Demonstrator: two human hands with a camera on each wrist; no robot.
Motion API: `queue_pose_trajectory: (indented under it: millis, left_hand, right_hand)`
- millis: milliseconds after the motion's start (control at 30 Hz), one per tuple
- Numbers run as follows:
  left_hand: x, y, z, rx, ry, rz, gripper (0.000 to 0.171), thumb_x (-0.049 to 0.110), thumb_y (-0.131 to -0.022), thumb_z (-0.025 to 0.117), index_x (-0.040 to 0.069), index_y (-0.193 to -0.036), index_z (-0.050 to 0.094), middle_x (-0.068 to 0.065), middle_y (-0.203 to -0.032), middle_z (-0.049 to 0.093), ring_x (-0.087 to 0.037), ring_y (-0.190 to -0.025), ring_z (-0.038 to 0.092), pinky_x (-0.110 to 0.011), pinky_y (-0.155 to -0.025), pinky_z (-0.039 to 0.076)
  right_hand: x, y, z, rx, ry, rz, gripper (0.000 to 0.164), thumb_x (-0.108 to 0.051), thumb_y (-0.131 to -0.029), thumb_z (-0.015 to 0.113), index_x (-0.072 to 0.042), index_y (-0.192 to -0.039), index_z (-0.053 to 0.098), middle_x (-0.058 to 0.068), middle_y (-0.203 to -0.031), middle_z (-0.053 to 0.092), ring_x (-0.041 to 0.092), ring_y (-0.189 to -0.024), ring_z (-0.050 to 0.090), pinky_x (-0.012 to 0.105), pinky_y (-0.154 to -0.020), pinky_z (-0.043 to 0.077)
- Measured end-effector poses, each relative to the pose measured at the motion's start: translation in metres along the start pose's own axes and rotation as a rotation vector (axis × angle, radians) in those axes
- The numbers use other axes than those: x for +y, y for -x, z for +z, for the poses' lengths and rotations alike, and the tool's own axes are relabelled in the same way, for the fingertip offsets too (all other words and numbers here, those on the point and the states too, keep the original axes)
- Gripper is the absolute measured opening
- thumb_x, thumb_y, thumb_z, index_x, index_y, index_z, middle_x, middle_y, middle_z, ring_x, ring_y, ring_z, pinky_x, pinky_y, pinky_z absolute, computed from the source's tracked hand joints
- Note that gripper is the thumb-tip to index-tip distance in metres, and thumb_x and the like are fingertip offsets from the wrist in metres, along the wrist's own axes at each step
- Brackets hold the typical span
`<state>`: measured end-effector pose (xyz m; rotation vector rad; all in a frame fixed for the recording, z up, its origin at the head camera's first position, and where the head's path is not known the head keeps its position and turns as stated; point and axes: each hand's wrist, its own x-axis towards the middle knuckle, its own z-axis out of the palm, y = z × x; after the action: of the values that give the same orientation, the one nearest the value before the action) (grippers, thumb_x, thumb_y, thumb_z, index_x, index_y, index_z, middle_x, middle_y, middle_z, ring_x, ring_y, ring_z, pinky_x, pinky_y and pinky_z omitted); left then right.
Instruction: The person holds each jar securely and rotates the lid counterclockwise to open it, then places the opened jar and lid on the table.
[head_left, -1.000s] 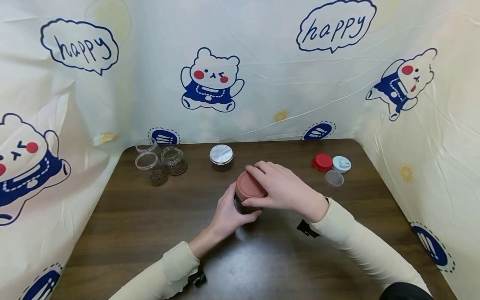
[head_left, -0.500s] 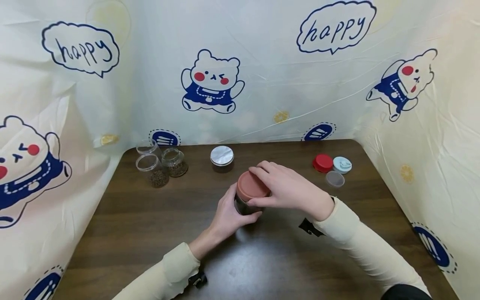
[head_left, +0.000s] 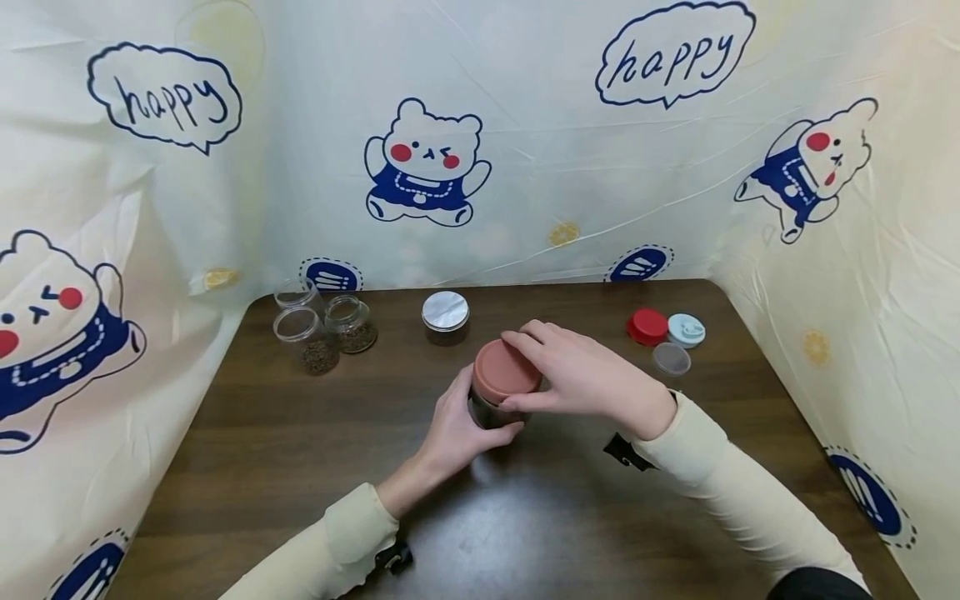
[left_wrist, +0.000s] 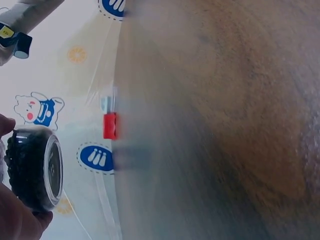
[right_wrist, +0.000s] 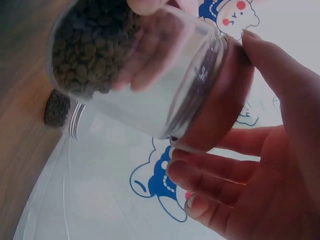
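Note:
Near the middle of the table I have a clear jar (right_wrist: 102,55) partly filled with dark beans or pellets, topped by a reddish-brown lid (head_left: 507,372). My left hand (head_left: 456,425) grips the jar's body, thumb on the near side. In the left wrist view, the jar's round base shows, raised off the table. My right hand (head_left: 573,371) holds the lid from the right, its thumb on the near side and fingers on the far side. The right wrist view shows the lid over the jar's mouth; whether it is fully screwed down I cannot tell.
Uncovered glass jars (head_left: 300,327), some with dark contents, stand at the back left. A short silver-lidded jar (head_left: 446,312) is at the back middle. At the back right lie a red lid (head_left: 647,326), a light-blue lid (head_left: 686,330) and a clear disc (head_left: 671,359).
My right hand and the lid have shifted slightly right, with the wrist turned a little. My left hand has stayed in place around the jar.

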<state>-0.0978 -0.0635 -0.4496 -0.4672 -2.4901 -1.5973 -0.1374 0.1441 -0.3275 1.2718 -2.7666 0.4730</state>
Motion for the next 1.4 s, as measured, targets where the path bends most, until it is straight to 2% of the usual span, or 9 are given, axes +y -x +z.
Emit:
queue_pose_trajectory:
  millis: [200, 433, 633, 833, 1000, 1133, 1400]
  left_hand:
    - [-0.0003, 0.0000, 0.0011, -0.012, -0.007, -0.010, 0.088, 0.027, -0.072, 0.095, 0.017, -0.146, 0.050, -0.002, -0.135, 0.061, -0.018, -0.121, 0.061, -0.046, -0.103, 0.051]
    - [0.0003, 0.0007, 0.0005, -0.011, -0.003, -0.003, 0.087, 0.026, -0.071, 0.095, 0.016, -0.145, 0.051, -0.003, -0.135, 0.062, -0.019, -0.120, 0.061, -0.047, -0.103, 0.051]
    - [0.0013, 0.0006, 0.0000, -0.031, -0.010, -0.013, 0.088, 0.027, -0.072, 0.095, 0.016, -0.146, 0.049, -0.003, -0.135, 0.061, -0.019, -0.121, 0.060, -0.046, -0.103, 0.050]
    - [0.0039, -0.0006, 0.0005, -0.025, 0.003, -0.004, 0.088, 0.026, -0.072, 0.095, 0.016, -0.147, 0.049, -0.003, -0.135, 0.061, -0.020, -0.122, 0.060, -0.047, -0.104, 0.050]
    - [0.0052, -0.0007, 0.0029, -0.036, 0.006, -0.014, 0.087, 0.027, -0.072, 0.095, 0.016, -0.146, 0.049, -0.002, -0.135, 0.061, -0.018, -0.121, 0.060, -0.046, -0.104, 0.050]
    - [0.0060, -0.0001, 0.0038, -0.032, 0.014, -0.001, 0.088, 0.026, -0.072, 0.095, 0.016, -0.147, 0.049, -0.003, -0.135, 0.061, -0.018, -0.121, 0.061, -0.046, -0.103, 0.051]
    - [0.0048, 0.0010, 0.0055, -0.029, 0.004, 0.010, 0.089, 0.026, -0.072, 0.095, 0.017, -0.148, 0.048, -0.001, -0.134, 0.061, -0.017, -0.120, 0.061, -0.044, -0.102, 0.051]
  right_hand:
    - [-0.0014, -0.0003, 0.0035, -0.008, 0.002, -0.010, 0.081, -0.059, -0.089, 0.075, -0.004, -0.145, 0.056, 0.008, -0.122, 0.063, 0.021, -0.099, 0.063, 0.035, -0.080, 0.056]
    - [-0.0017, 0.0027, 0.0008, 0.010, -0.005, 0.002, 0.079, -0.054, -0.085, 0.081, -0.004, -0.142, 0.059, 0.007, -0.120, 0.064, 0.020, -0.101, 0.061, 0.035, -0.083, 0.056]
    - [-0.0035, 0.0028, 0.0013, 0.039, 0.036, -0.028, 0.079, -0.059, -0.088, 0.076, -0.003, -0.142, 0.059, 0.008, -0.121, 0.064, 0.022, -0.104, 0.060, 0.037, -0.084, 0.055]
    - [-0.0004, 0.0070, -0.0004, 0.037, 0.011, -0.002, 0.077, -0.055, -0.087, 0.079, -0.005, -0.142, 0.059, 0.007, -0.123, 0.064, 0.021, -0.107, 0.059, 0.037, -0.087, 0.055]
    - [-0.0003, 0.0064, 0.0046, 0.029, -0.004, 0.009, 0.080, -0.060, -0.089, 0.075, -0.005, -0.144, 0.057, 0.007, -0.125, 0.063, 0.021, -0.107, 0.059, 0.036, -0.086, 0.056]
    - [-0.0007, 0.0087, 0.0032, 0.036, -0.010, 0.018, 0.079, -0.056, -0.087, 0.078, -0.005, -0.144, 0.058, 0.006, -0.125, 0.062, 0.021, -0.108, 0.058, 0.036, -0.086, 0.056]
    - [-0.0041, 0.0048, 0.0047, 0.049, 0.017, -0.017, 0.077, -0.056, -0.088, 0.076, -0.004, -0.143, 0.058, 0.008, -0.125, 0.063, 0.021, -0.105, 0.059, 0.035, -0.081, 0.056]
